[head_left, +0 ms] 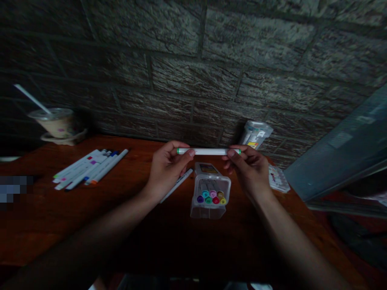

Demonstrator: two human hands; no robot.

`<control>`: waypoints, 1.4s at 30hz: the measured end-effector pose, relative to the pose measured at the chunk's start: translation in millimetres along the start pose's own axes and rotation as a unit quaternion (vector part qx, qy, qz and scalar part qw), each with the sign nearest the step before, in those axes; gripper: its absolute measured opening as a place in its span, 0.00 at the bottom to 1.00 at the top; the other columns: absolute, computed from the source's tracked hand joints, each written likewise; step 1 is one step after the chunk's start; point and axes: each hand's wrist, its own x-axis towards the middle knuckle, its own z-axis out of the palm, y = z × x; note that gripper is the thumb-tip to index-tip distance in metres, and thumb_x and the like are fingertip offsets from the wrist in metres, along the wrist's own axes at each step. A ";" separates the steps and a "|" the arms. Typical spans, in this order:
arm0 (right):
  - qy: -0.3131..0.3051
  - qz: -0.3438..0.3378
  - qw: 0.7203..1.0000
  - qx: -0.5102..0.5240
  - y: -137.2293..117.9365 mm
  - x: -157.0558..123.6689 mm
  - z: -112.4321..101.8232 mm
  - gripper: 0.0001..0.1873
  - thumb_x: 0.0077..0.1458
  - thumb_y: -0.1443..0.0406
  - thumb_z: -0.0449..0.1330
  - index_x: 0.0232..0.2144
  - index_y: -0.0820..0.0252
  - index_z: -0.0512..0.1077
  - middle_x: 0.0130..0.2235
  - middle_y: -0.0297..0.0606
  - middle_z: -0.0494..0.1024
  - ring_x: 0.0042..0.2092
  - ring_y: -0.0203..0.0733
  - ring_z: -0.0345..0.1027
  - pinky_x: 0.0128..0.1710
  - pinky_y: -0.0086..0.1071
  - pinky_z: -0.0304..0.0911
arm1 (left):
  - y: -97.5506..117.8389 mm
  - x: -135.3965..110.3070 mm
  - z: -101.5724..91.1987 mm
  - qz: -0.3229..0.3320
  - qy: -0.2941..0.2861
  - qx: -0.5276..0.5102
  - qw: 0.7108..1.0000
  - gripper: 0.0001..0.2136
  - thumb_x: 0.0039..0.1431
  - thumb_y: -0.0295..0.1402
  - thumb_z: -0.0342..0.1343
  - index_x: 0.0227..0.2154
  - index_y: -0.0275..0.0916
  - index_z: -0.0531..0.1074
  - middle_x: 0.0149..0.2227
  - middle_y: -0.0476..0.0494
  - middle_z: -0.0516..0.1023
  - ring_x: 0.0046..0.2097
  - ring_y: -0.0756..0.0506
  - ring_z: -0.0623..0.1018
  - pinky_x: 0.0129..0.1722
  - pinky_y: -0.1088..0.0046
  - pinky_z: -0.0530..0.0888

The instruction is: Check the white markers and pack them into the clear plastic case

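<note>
A white marker (211, 152) with green ends is held level above the table. My left hand (166, 167) pinches its left end, and my right hand (249, 167) pinches its right end between thumb and fingers. Below the marker lies a clear plastic case (208, 211) with its lid open. Several markers (211, 195) rest inside it, their coloured ends facing me: purple, green, red, yellow, teal, pink and tan. Partly behind my left hand, a single white marker (178, 185) lies slanted on the table.
A pile of white markers (90, 167) lies on the wooden table (127, 225) at left. Behind it stands a drink cup (57, 123) with a straw. A clear container (256, 133) stands by the brick wall; a flat clear case (278, 179) sits near the right edge.
</note>
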 end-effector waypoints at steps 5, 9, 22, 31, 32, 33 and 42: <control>-0.001 -0.010 0.999 -0.039 1.0 -2.6 2.0 0.15 0.46 0.60 0.78 0.32 0.56 0.78 0.22 0.30 0.81 0.20 0.34 0.71 0.17 0.26 0.66 | 3.0 -3.8 0.2 0.014 -0.011 0.051 0.999 0.12 0.55 0.35 0.72 0.32 0.38 0.73 0.23 0.55 0.73 0.20 0.56 0.66 0.17 0.80 0.60; -0.001 -0.007 0.999 -0.045 0.3 -4.2 3.3 0.17 0.44 0.59 0.79 0.31 0.55 0.76 0.21 0.28 0.79 0.19 0.33 0.69 0.16 0.26 0.65 | 2.9 -4.3 -0.2 0.017 -0.017 0.057 0.998 0.12 0.55 0.34 0.72 0.32 0.39 0.72 0.22 0.56 0.71 0.20 0.56 0.66 0.17 0.80 0.60; 0.009 0.004 1.000 -0.029 -1.2 -3.1 2.7 0.15 0.49 0.58 0.77 0.33 0.55 0.76 0.25 0.31 0.81 0.21 0.32 0.70 0.17 0.26 0.65 | 3.1 -1.7 2.4 0.009 0.000 0.017 1.000 0.10 0.57 0.36 0.69 0.36 0.37 0.75 0.26 0.51 0.77 0.18 0.56 0.67 0.15 0.80 0.63; 0.002 0.013 1.000 -0.003 -1.8 -2.4 0.9 0.11 0.54 0.58 0.73 0.35 0.55 0.78 0.29 0.34 0.84 0.22 0.34 0.71 0.18 0.28 0.65 | 1.8 0.6 1.0 0.010 0.005 -0.019 1.000 0.10 0.63 0.39 0.64 0.42 0.39 0.77 0.31 0.47 0.80 0.18 0.55 0.67 0.15 0.78 0.62; 0.003 0.013 1.000 -0.006 -1.8 -2.4 0.6 0.11 0.55 0.58 0.72 0.35 0.55 0.78 0.30 0.35 0.84 0.22 0.34 0.71 0.19 0.29 0.65 | 2.1 0.5 1.1 0.009 0.008 -0.024 1.000 0.10 0.64 0.39 0.64 0.42 0.39 0.78 0.32 0.47 0.80 0.19 0.55 0.67 0.15 0.78 0.62; 0.003 0.013 1.000 -0.010 -1.8 -2.5 0.4 0.10 0.56 0.57 0.71 0.36 0.55 0.78 0.31 0.35 0.84 0.22 0.34 0.71 0.19 0.29 0.65 | 2.5 0.4 1.1 0.007 0.010 -0.030 0.999 0.10 0.64 0.39 0.63 0.42 0.39 0.78 0.32 0.46 0.80 0.19 0.55 0.68 0.15 0.77 0.62; 0.003 0.018 1.000 0.018 -4.3 -2.1 1.9 0.11 0.56 0.56 0.71 0.35 0.56 0.79 0.31 0.36 0.85 0.21 0.33 0.69 0.17 0.27 0.63 | 4.4 -0.3 0.7 -0.011 0.019 -0.071 0.997 0.12 0.65 0.41 0.61 0.43 0.38 0.79 0.33 0.43 0.82 0.20 0.54 0.69 0.16 0.77 0.64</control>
